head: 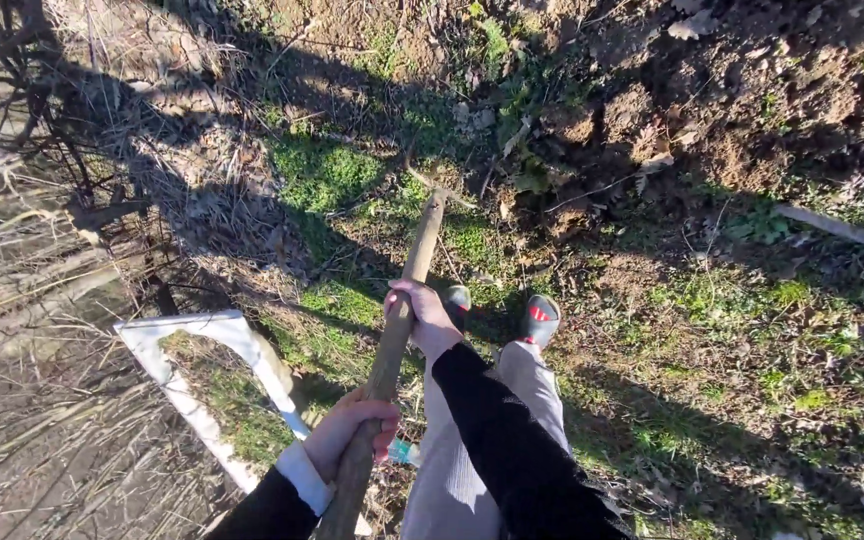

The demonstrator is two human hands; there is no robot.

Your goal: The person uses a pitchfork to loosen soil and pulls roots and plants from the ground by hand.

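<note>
A person stands on rough ground and grips a long wooden handle (pixel 392 340) with both hands, one above the other along its length. The left hand (pixel 352 432) is wrapped tight around the lower part nearest the body, fingers curled fully round the wood, while the right hand (pixel 422 315) is closed round it farther up, toward the working end. That spread grip looks suited to levering and steering a long tool: the near hand drives, the far hand guides. The handle runs away from the body at a slant, and its far end meets the ground (pixel 652 300) at a patch of grass (pixel 327 175) just beside the dug soil (pixel 732 120); the tool's head is hidden among grass and dirt, so its kind cannot be told. Both shoes (pixel 540 320) are planted just right of the handle, toes pointing toward the turned earth, which would keep the feet clear of the tool's end. To the left lies a white angled frame (pixel 192 330) on dry straw (pixel 42 420), and grass grows inside its corner. No bucket, basket or other container shows anywhere, so nothing can be said of contents. A small blue-green object (pixel 402 452) peeks out below the left hand, too hidden to identify.
</note>
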